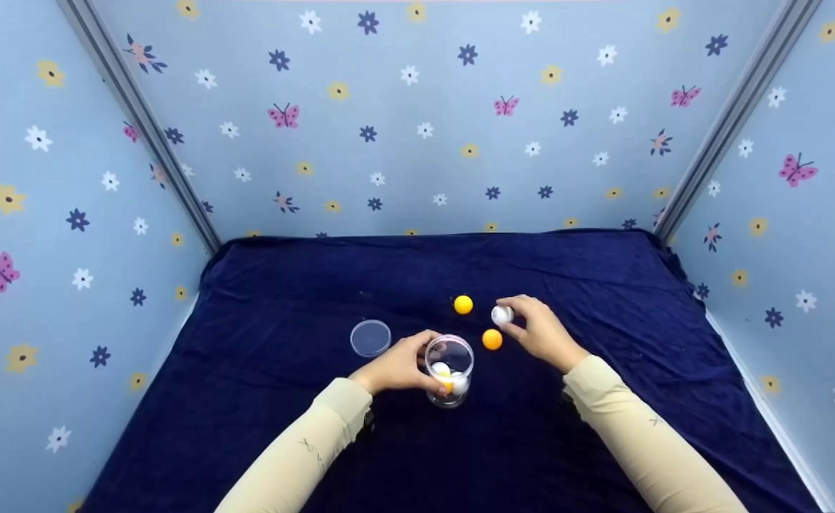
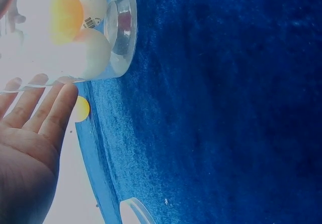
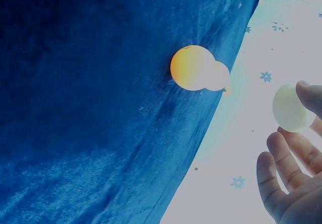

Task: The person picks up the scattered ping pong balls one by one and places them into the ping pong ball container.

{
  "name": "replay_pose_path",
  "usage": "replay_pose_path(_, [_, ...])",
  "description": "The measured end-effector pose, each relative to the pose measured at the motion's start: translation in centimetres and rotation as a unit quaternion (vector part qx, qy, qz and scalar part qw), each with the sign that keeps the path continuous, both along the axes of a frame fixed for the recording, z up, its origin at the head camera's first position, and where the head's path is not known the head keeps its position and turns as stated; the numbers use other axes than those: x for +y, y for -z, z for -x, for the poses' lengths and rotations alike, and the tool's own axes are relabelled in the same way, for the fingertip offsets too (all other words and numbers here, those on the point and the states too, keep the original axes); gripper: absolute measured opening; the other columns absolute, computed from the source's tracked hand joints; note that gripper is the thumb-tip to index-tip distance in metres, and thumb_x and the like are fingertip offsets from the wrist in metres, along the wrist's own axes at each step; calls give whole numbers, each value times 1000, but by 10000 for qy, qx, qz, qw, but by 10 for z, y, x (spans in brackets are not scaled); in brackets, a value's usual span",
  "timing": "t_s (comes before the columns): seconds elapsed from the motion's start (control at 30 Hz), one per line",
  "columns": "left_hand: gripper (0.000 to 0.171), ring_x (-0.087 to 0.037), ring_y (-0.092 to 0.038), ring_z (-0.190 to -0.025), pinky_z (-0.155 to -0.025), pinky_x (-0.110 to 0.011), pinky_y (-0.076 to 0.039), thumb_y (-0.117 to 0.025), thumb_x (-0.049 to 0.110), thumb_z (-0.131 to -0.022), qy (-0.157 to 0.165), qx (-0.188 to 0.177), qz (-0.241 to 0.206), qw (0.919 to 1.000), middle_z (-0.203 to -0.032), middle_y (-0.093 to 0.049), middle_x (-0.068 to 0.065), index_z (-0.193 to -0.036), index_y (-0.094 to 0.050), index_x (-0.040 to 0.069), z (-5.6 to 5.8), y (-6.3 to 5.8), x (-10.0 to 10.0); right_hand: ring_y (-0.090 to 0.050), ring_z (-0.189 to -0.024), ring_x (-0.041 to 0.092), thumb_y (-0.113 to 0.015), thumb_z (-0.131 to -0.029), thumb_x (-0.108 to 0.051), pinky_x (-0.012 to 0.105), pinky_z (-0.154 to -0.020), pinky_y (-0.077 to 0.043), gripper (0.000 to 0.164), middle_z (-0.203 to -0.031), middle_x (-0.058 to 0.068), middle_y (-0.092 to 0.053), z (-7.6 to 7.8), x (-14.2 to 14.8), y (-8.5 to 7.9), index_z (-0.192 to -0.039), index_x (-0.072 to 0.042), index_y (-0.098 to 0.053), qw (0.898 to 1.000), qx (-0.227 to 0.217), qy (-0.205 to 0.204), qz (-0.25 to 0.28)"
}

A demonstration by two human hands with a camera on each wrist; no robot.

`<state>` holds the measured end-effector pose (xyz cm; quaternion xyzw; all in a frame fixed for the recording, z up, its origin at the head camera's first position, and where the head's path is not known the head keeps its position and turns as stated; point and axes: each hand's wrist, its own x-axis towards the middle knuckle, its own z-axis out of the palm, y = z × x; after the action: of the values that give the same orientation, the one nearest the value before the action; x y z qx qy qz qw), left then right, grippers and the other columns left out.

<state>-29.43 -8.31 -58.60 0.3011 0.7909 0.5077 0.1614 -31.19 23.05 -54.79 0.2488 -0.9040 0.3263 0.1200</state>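
My left hand (image 1: 405, 365) grips a clear plastic jar (image 1: 450, 355) around its side. The jar's round mouth is uncovered. White balls (image 2: 93, 53) and an orange ball (image 2: 67, 16) lie together at its bottom. To the right, my right hand (image 1: 542, 335) pinches a white ping-pong ball (image 3: 291, 108) between thumb and fingers, up off the cloth. Just left of that hand, an orange ping-pong ball (image 1: 491, 339) and a yellow-orange one (image 1: 463, 305) rest on the cloth; they overlap in the right wrist view.
A round clear lid (image 1: 370, 338) lies on the cloth left of the jar. Dark blue velvety cloth (image 1: 303, 285) covers the table. Flower-patterned panels (image 1: 417, 164) stand at the back and both sides, with grey metal posts (image 1: 154, 128) at the corners.
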Motion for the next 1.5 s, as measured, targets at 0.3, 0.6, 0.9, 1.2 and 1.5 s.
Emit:
replay_pose_path(0.3, [81, -37, -75, -120, -102, -34, -63, -102, 16, -73, 6, 26, -39, 10000, -134, -73, -17, -140, -60, 0, 0, 0, 0, -70, -110, 38, -82, -93, 1, 56, -96, -60, 38, -123, 21, -75, -5, -1, -4, -130, 5, -72, 9998, 67, -53, 188])
replay_pose_path(0.6, [80, -36, -76, -120, -102, -33, -62, -102, 16, -73, -23, -30, -28, 10000, -134, -74, -13, -141, -60, 2, 0, 1, 1, -71, -106, 37, -85, -90, 1, 55, -92, -62, 41, -121, 20, -76, -10, -5, -7, -129, 3, -73, 9990, 295, -174, 301])
replay_pose_path(0.9, [81, -35, -76, -118, -98, -26, -62, -101, 14, -73, 38, 39, -57, 10000, -133, -74, -16, -142, -60, 1, 0, -1, 1, -70, -102, 36, -85, -90, 1, 49, -87, -62, 40, -120, 18, -77, -16, -9, -9, -129, 1, -74, 9978, 426, -299, 415])
replay_pose_path(1.2, [82, -33, -76, -118, -103, -42, -63, -102, 16, -73, 20, 39, -53, 10000, -133, -74, -15, -142, -60, 2, 0, -1, 1, -69, -97, 31, -86, -90, -1, 44, -83, -62, 40, -116, 16, -77, -21, -15, -11, -128, 0, -74, 9965, 622, -422, 367])
replay_pose_path(1.5, [82, -34, -76, -119, -104, -46, -62, -102, 16, -74, -7, 86, -60, 9999, -134, -74, -15, -142, -60, 2, 0, -1, -1, -71, -97, 35, -87, -89, -5, 45, -85, -62, 40, -111, 14, -79, -29, -22, -13, -127, -1, -75, 9958, 582, -542, 451])
